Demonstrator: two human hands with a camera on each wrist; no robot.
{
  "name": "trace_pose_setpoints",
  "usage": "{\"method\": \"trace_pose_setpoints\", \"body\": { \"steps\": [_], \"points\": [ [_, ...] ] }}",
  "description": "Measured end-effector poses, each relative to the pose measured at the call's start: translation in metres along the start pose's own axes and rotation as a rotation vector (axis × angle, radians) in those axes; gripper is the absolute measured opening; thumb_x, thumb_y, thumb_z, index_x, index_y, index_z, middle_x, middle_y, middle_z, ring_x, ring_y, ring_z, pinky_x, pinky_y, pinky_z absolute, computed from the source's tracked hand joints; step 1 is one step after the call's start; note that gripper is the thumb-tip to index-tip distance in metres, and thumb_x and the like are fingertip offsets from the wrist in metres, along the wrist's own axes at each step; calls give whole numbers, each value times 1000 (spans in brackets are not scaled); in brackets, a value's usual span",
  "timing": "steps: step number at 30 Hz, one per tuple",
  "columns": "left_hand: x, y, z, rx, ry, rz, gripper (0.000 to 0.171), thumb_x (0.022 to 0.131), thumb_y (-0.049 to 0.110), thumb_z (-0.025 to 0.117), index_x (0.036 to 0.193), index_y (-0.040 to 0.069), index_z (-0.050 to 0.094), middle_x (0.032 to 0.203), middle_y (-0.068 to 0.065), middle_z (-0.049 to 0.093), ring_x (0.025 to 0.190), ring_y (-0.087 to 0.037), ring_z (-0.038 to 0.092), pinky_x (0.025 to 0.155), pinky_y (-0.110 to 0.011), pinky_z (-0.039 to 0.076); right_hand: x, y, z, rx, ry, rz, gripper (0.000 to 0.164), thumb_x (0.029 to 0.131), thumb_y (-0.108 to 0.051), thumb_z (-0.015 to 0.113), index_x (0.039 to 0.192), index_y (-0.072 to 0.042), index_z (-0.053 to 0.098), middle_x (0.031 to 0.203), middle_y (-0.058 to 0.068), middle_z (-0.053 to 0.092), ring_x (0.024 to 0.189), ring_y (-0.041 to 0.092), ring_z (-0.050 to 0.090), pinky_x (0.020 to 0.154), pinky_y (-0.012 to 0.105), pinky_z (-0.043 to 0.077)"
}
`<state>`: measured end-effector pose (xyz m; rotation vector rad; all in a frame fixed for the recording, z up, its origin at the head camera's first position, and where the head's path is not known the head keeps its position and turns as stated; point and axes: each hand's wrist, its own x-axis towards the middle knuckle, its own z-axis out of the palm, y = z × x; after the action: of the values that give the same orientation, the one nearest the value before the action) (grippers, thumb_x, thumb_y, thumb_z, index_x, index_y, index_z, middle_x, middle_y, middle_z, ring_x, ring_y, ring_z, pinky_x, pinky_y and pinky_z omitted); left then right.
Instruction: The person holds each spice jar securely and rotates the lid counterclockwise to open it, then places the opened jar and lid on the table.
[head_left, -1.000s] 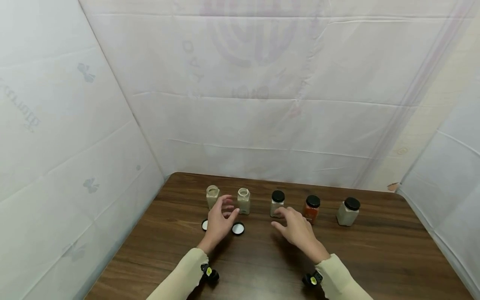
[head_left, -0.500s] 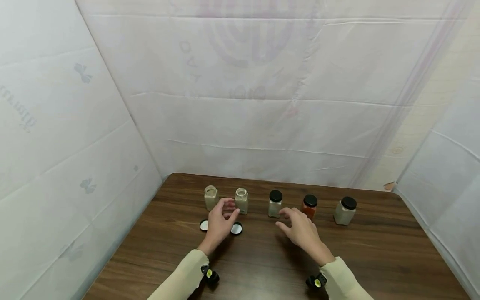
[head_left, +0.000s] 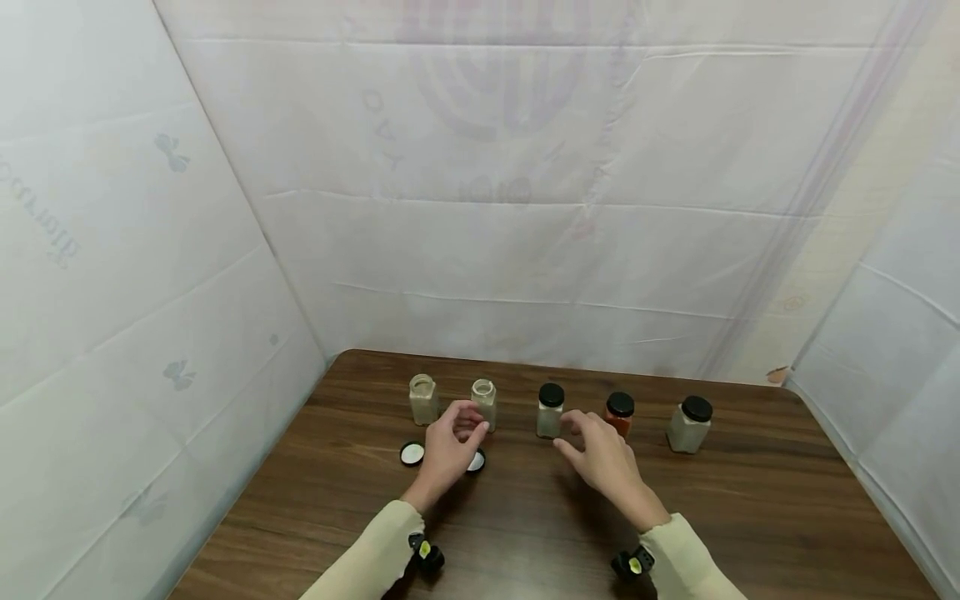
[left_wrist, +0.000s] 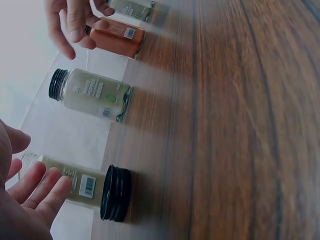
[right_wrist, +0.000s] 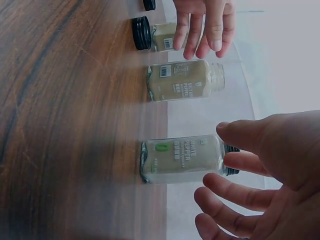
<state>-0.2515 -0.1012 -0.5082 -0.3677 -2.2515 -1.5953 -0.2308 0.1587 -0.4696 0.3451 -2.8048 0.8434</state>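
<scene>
My left hand (head_left: 450,446) hovers with loosely bent fingers and nothing in its grasp, in front of an uncapped spice jar (head_left: 485,395). Below it lies an upturned black lid (head_left: 477,461), partly hidden by the hand. In the left wrist view, that lid (left_wrist: 116,194) stands before the jar and the fingers overlap the jar. My right hand (head_left: 603,458), also holding nothing, has spread, relaxed fingers beside the black-capped white pepper jar (head_left: 550,419). The right wrist view has the thumb and fingers near the cap end of that white pepper jar (right_wrist: 182,159).
Another uncapped jar (head_left: 423,402) stands at left, its lid (head_left: 412,453) lying in front. Right of the white pepper are a capped jar of orange-red spice (head_left: 619,414) and a capped pale jar (head_left: 689,427). White sheeting (head_left: 480,250) walls in the brown wooden table (head_left: 750,500).
My left hand has shifted slightly right, uncovering the left lid and covering part of the other. My right hand has drawn slightly right, away from the white pepper jar. The jars stay put.
</scene>
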Motion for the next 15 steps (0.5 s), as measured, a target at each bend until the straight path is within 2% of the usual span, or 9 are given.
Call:
{"method": "trace_pose_setpoints", "body": {
  "steps": [8,12,15],
  "points": [
    [4,7,12,-2,-63,-10,27,94,2,74,120,5,67,105,-16,74,97,-25,73,82,-31,61,5,-4,-2,49,93,-32,41,92,-20,80,129,-9,66,111,14,68,86,27,65,62,40,53],
    [6,10,20,6,-86,-5,28,95,3,73,121,6,67,109,-17,74,100,-26,73,83,-34,61,8,-4,-2,72,137,-46,45,92,-17,79,133,-6,64,115,17,66,92,32,66,70,47,56],
    [8,12,26,16,-103,-8,29,95,3,73,123,6,67,111,-15,74,103,-24,72,84,-32,60,11,-5,-2,92,162,-46,47,93,-16,78,135,-4,62,119,19,65,99,36,67,77,51,57]
  ]
}}
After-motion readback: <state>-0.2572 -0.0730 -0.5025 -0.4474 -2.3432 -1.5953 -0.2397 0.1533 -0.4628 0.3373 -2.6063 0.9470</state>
